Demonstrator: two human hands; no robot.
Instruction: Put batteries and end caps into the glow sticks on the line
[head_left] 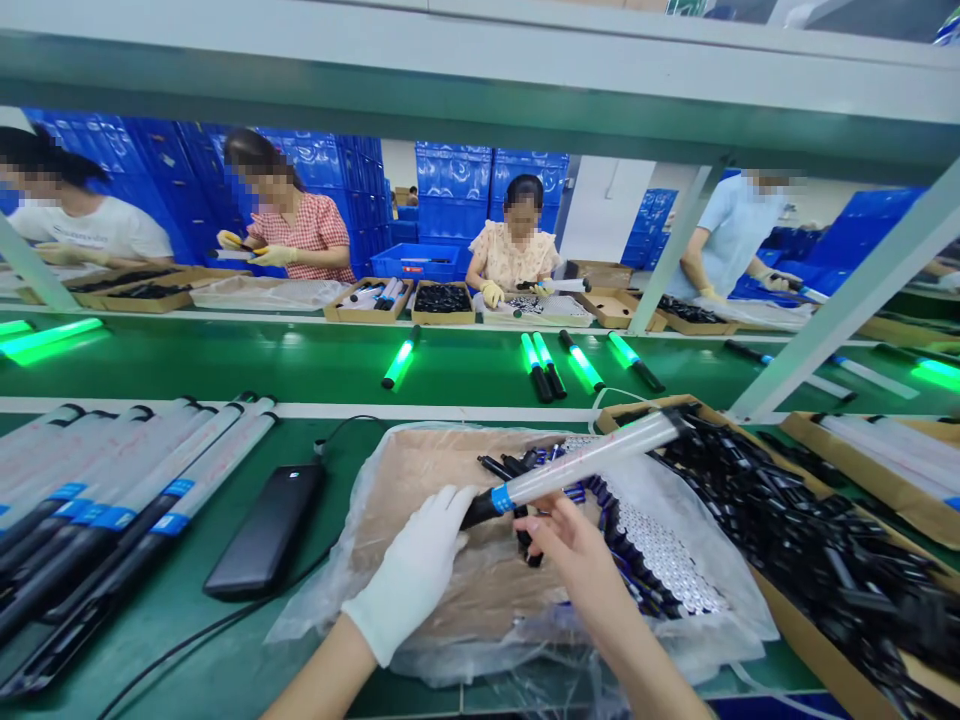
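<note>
My left hand [424, 560], in a white glove, is closed around the black handle of a light stick [589, 462]. The stick has a blue band and a pale, unlit tube with a black end cap, and it tilts up to the right. My right hand [574, 550] is bare and sits just under the tube near the blue band, its fingers curled. Beside those fingertips is a small black part [531, 552]; whether they pinch it I cannot tell. Beneath both hands, a plastic-lined cardboard tray [420, 465] holds rows of batteries [660, 530].
Unlit light sticks [202, 450] lie piled at left beside a black power bank [266, 530] with a cable. A box of black parts [817, 540] stands at right. Glowing green sticks [581, 362] lie on the green belt [315, 360]. Several co-workers sit or stand beyond; a shelf beam [480, 75] crosses above.
</note>
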